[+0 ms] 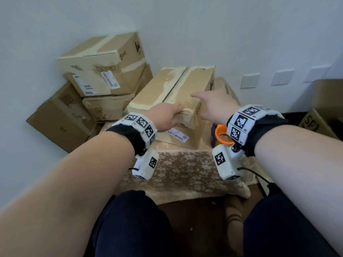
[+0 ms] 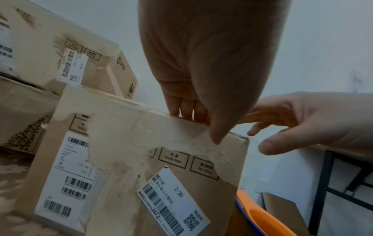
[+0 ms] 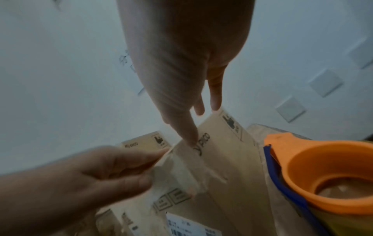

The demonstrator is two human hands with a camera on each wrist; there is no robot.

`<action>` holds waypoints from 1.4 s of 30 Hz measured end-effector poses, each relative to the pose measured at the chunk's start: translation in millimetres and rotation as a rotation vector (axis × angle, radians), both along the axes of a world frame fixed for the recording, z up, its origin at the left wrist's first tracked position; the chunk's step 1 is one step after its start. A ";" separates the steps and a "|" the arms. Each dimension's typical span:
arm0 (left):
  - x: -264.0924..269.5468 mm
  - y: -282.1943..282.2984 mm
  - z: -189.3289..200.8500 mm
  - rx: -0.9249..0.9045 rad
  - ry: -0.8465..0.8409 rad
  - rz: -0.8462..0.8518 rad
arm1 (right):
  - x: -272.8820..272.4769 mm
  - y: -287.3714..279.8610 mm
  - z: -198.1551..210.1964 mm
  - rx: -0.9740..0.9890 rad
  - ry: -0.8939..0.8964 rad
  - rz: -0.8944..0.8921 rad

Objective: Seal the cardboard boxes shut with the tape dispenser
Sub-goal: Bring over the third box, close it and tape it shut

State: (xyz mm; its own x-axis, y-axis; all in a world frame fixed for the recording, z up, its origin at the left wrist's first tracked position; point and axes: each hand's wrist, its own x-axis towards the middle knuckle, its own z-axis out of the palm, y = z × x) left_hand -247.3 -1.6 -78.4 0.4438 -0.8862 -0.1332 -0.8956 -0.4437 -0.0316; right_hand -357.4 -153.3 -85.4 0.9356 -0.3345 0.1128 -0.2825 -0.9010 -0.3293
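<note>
step: pressing flaps closed | left hand [image 1: 165, 115] flat on box [image 1: 176, 89] edge | right hand [image 1: 213, 102] spread, empty | next: fetch dispenser [image 1: 221, 133], tape seam

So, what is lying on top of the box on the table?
On the box: old tape along its seam and the left hand fingers on its near edge. The contents are hidden.

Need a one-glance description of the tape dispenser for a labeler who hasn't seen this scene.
Start at the small table with the beige floral cloth, then the brown cardboard box standing on it under both hands. The orange and blue plastic tape dispenser sits on the cloth just right of that box, beside the right wrist; it is the only brightly coloured object among brown cartons.
</note>
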 end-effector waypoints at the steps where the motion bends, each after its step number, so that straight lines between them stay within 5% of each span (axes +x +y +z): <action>1: 0.6 1.0 -1.5 -0.003 0.012 -0.004 | 2.9 4.0 1.0 -0.043 0.052 0.019; 8: 6.6 3.0 -8.0 -0.013 -0.014 -0.061 | 13.5 19.7 0.3 -0.260 0.222 0.091; 18: 15.8 1.7 -10.1 -0.032 -0.156 -0.148 | 18.5 19.9 -8.6 -0.354 0.142 0.098; 42: 19.5 -0.5 -8.1 -0.020 -0.098 -0.095 | 26.2 22.1 -27.2 -0.492 0.083 0.136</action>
